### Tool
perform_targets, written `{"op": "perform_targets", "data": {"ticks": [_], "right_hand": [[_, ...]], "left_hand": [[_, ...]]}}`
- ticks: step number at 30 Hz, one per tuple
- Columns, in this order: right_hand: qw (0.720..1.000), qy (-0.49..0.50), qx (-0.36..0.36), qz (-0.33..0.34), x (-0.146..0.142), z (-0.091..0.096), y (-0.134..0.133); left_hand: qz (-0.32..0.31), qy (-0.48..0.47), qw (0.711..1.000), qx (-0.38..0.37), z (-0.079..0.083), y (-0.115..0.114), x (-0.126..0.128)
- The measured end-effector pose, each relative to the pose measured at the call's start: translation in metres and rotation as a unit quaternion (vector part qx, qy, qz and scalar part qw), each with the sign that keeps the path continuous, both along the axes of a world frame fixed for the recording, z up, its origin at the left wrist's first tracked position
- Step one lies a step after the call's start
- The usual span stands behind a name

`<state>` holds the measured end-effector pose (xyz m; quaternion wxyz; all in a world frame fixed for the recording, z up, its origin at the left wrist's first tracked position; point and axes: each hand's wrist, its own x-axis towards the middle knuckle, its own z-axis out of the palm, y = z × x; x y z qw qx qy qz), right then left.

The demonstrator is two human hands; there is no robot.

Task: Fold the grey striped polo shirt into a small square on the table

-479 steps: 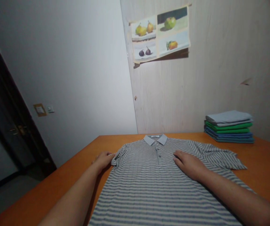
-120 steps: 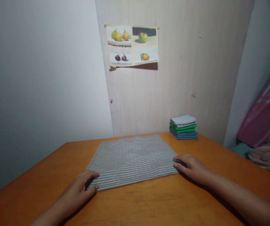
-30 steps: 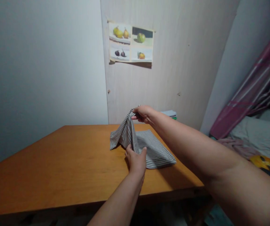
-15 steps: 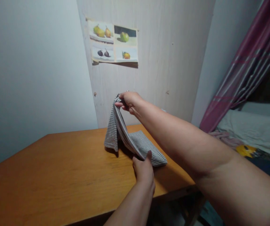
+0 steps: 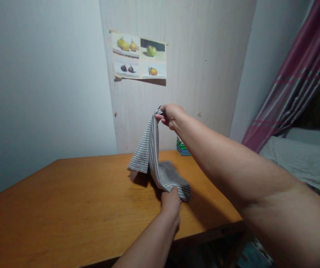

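A grey-and-white striped cloth (image 5: 154, 149) is partly lifted off the wooden table, and I cannot make out whether it is a garment. My right hand (image 5: 172, 114) pinches its raised upper part, from which one flap hangs to the left just over the tabletop. Lower down, my left hand (image 5: 171, 201) is closed on the near edge of the cloth, close to the table surface. The rest of the fabric lies folded on the table, to the right beyond my left hand.
The wooden table (image 5: 65, 201) stands against the wall. Behind my right forearm is a small stack of books or boxes (image 5: 182, 147). Fruit pictures (image 5: 139, 56) hang on the wall. A purple curtain (image 5: 282, 74) and a bed (image 5: 288, 156) are at the right.
My right hand has moved to the right, drawing the raised cloth with it. The left hand's fingers have closed on the near edge. The small stack has come into fuller view.
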<state>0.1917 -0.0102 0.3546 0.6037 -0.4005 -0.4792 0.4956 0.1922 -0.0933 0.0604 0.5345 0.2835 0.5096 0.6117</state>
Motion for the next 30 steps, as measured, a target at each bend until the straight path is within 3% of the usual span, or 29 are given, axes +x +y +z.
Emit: {"op": "perform_targets", "data": {"ticks": [3,5,7,10,15,18,21,24,28,30], "right_hand": [[0.999,0.015,0.002,-0.044,0.028,0.008,0.010],[0.998,0.022,0.006,-0.063,0.045,0.012,0.015],[0.996,0.030,0.012,-0.080,0.058,0.016,0.019],[0.994,0.040,0.022,-0.097,0.075,0.019,0.022],[0.994,0.018,0.034,-0.105,0.098,0.028,0.018],[0.994,-0.015,0.030,-0.105,0.108,0.032,0.012],[0.995,-0.011,0.023,-0.100,0.112,0.029,0.010],[0.996,-0.001,0.003,-0.093,0.106,0.016,0.017],[0.996,0.021,-0.031,-0.081,0.084,-0.013,0.037],[0.996,0.038,-0.042,-0.072,0.070,-0.026,0.049]], "left_hand": [[0.016,0.029,0.998,0.054,0.010,-0.018,-0.050],[0.027,0.064,0.995,0.076,0.025,-0.027,-0.092],[0.065,0.239,0.965,0.091,0.046,-0.033,-0.138],[0.115,0.309,0.939,0.096,0.085,-0.040,-0.201],[0.198,0.541,0.804,0.148,0.162,-0.061,-0.265],[0.193,0.608,0.757,0.143,0.206,-0.081,-0.283],[0.176,0.662,0.717,0.131,0.238,-0.092,-0.298],[0.124,0.723,0.673,0.095,0.250,-0.082,-0.317],[0.072,0.808,0.584,0.034,0.245,-0.039,-0.343],[0.083,0.828,0.554,-0.008,0.244,-0.016,-0.350]]}}
